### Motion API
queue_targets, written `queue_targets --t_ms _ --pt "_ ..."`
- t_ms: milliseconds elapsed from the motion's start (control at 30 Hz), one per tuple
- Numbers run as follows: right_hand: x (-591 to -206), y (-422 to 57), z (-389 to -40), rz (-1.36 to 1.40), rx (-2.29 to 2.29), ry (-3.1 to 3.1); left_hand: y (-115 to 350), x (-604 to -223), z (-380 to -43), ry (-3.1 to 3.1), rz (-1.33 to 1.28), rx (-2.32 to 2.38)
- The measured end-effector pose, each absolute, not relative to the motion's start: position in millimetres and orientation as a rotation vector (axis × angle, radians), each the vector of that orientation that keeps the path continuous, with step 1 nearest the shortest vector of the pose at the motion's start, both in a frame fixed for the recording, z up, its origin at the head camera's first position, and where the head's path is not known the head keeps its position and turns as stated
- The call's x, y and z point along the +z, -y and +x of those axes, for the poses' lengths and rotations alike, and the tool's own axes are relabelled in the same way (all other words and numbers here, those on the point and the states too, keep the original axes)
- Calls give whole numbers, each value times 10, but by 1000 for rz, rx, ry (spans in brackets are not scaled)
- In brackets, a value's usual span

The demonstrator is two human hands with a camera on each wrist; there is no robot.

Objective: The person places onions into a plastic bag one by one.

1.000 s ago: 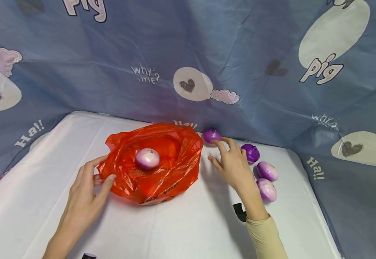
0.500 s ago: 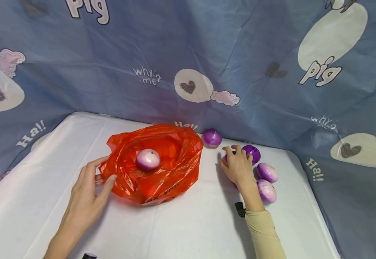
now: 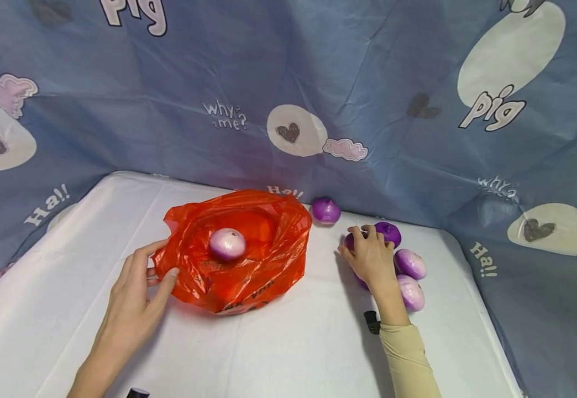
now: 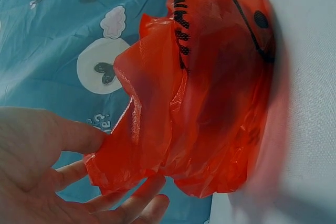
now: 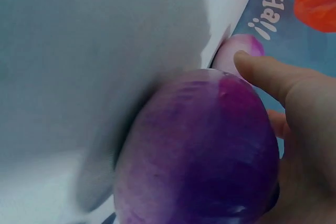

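At the left, my left hand [image 3: 131, 301] holds the side of a red plastic bag [image 3: 268, 271], its thumb on the near face and fingers behind the film, as the left wrist view shows. Inside the wide bag mouth lies a purple-and-white onion [image 3: 227, 244]. My right hand [image 3: 372, 260] reaches down with fingers and thumb curled over a purple onion [image 3: 350, 241], mostly hidden under them. A large onion [image 5: 197, 150] fills the right wrist view close to the palm; in the head view it is largely covered by the hand.
Near the right hand are a dark purple onion [image 3: 389, 235] and two paler onions [image 3: 410, 263] one before the other. Another onion [image 3: 325, 211] sits by the back edge of the white-covered table [image 3: 278, 354]. A blue printed cloth [image 3: 398, 72] rises behind.
My right hand has moved right and down from near the back onion to the one beside the group, its fingers closing over it. My left hand stays at the bag.
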State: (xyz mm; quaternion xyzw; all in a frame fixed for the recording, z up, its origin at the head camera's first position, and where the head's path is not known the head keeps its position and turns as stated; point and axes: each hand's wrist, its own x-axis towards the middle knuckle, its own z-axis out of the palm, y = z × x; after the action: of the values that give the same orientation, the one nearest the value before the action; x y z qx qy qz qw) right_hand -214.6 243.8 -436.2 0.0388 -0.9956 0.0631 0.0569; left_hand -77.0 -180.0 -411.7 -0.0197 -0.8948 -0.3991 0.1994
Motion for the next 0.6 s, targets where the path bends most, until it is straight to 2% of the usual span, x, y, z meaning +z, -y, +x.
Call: queue_targets --t_ms 600 --pt "-4425 -2438 -2136 71 227 2980 1798 -4125 -772 2492 -68 -1103"
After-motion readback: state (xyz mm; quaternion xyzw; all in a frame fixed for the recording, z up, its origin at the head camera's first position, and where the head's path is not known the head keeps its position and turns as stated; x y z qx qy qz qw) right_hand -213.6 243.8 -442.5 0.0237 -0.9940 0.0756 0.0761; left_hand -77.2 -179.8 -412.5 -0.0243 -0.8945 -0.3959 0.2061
